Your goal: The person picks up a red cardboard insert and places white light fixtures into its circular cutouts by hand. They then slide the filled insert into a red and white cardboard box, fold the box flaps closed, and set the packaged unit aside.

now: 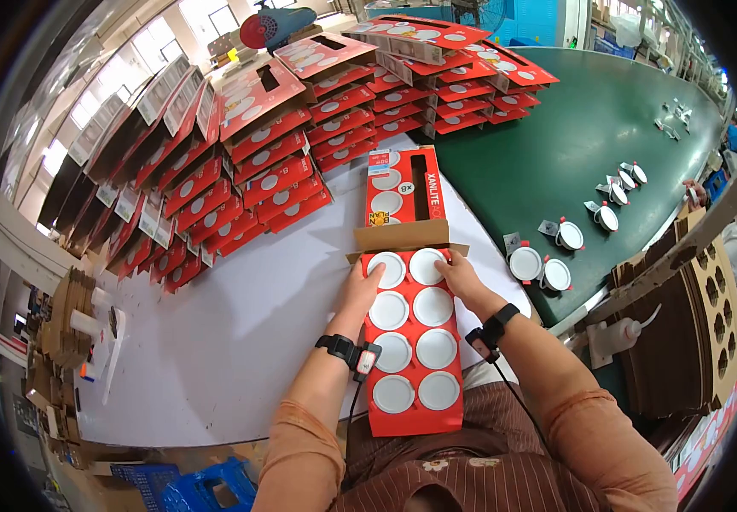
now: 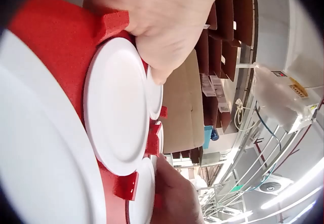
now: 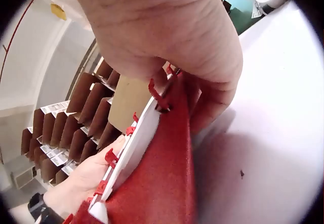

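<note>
A red card insert lies in front of me, bearing two columns of white round downlights with red clips at their edges. My left hand grips its far left side, thumb over the farthest left light. At the far right corner my right hand holds the edge; in the right wrist view the thumb side is above the red card and curled fingers are below. Directly beyond the insert, a red printed carton lies with its brown flap open towards me.
Tall stacks of red cartons stand at the left and back of the white table. Loose downlights with small connectors sit on the green surface to the right. Brown cardboard dividers and a white bottle are at the right.
</note>
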{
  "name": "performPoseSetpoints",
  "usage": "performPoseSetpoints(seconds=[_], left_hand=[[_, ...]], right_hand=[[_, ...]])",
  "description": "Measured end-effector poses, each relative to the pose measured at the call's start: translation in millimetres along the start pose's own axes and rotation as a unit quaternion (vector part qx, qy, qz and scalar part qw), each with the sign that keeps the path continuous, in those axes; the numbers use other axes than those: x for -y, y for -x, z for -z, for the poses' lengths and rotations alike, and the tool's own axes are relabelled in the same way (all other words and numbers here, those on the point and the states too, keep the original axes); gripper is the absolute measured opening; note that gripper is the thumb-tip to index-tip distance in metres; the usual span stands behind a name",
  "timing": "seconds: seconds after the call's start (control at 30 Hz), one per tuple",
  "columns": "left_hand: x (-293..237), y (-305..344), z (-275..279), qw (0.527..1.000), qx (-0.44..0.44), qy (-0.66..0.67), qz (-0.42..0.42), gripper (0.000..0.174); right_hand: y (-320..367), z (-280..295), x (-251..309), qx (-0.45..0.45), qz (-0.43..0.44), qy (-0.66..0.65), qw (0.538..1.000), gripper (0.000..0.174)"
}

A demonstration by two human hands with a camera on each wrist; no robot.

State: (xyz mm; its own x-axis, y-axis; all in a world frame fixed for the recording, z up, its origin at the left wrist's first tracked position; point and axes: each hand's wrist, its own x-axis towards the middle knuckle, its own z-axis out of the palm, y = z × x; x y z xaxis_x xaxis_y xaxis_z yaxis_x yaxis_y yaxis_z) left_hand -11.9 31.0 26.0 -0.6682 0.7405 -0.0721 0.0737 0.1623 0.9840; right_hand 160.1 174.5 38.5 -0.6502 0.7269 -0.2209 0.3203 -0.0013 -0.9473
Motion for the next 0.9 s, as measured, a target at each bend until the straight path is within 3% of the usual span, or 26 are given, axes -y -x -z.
performPoseSetpoints(seconds=[0.27,0.37,0.5,0.57,0.67,0.77,0.9], left_hand=[[-2.0,-29.5,-14.7,0.998,-0.012,-0.057,0.029,0.040],[6.6,-41.0,-15.6,0.972,-0.072,-0.219,-0.043,0.046],[19.3,-56.4,-11.2,0.983,-0.024,-0.185,0.004,0.041],[25.5,-54.0,-11.4,0.998,-0.012,-0.056,0.019,0.041],[-6.0,-39.2,-5.5,0.998,-0.024,0.009,0.052,0.038],[-20.9,-39.1,-5.0,0.994,-0.086,0.000,0.074,0.033],[-8.3,-50.9,-2.5,0.988,-0.065,-0.084,0.115,0.035]], right_hand=[[-19.6,7.6,2.5,-0.099,-0.024,0.036,0.994,0.036],[-22.3,9.5,8.7,-0.127,-0.015,0.046,0.991,0.034],[-30.9,8.4,14.5,-0.134,-0.003,0.063,0.989,0.033],[-36.4,8.1,15.6,-0.142,-0.003,0.095,0.985,0.032],[-46.1,7.9,15.2,-0.139,-0.017,0.041,0.989,0.032],[-51.9,4.1,19.9,-0.123,-0.029,0.045,0.991,0.035],[-57.3,6.9,20.7,-0.119,-0.025,0.108,0.987,0.037]])
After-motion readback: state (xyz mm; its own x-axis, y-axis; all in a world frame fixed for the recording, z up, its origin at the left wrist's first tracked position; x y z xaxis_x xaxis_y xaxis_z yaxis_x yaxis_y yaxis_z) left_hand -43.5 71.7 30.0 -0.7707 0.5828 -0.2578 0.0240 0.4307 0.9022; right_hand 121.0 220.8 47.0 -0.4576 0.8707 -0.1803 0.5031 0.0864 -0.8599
